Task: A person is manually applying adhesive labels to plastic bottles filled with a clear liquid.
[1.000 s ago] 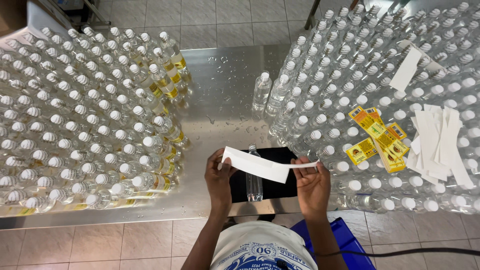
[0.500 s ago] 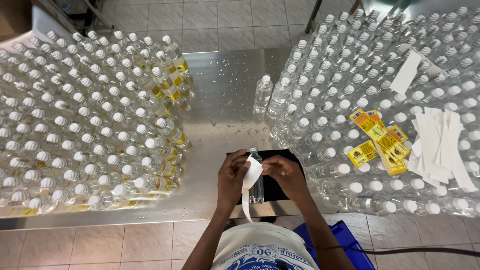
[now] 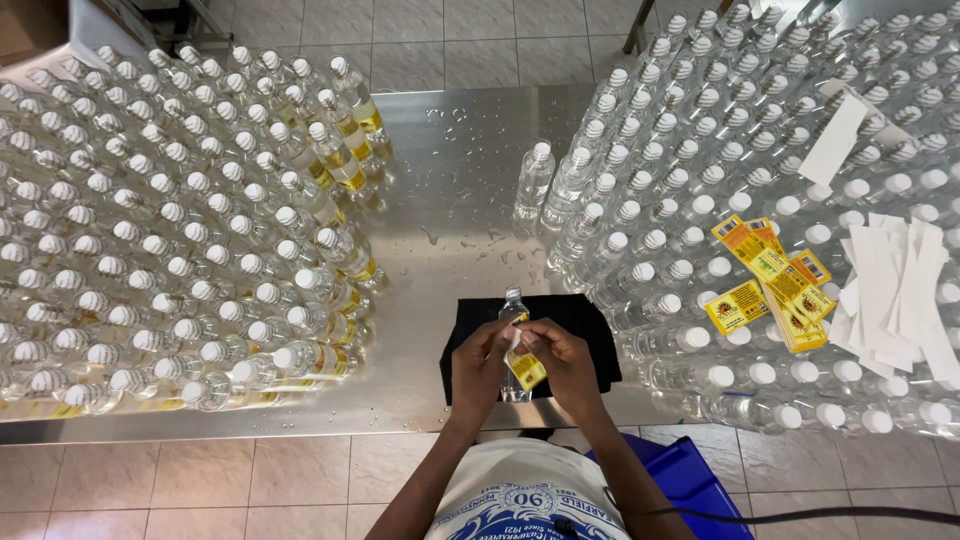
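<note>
White strip gone; glossy yellow label (image 3: 526, 369).

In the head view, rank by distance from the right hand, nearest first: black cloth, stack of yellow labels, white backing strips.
From the right hand:
1. Black cloth, directly under the hand.
2. Stack of yellow labels, to its right on the bottle caps.
3. White backing strips, farther right.

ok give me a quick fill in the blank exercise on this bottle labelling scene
1. Both hands hold a small clear bottle over a ____ cloth.
2. The label on that bottle is ____.
3. The loose stack of yellow labels lies on the bottle caps to the person's ____.
4. The table is made of ____.

Missing words: black; yellow; right; metal
</note>
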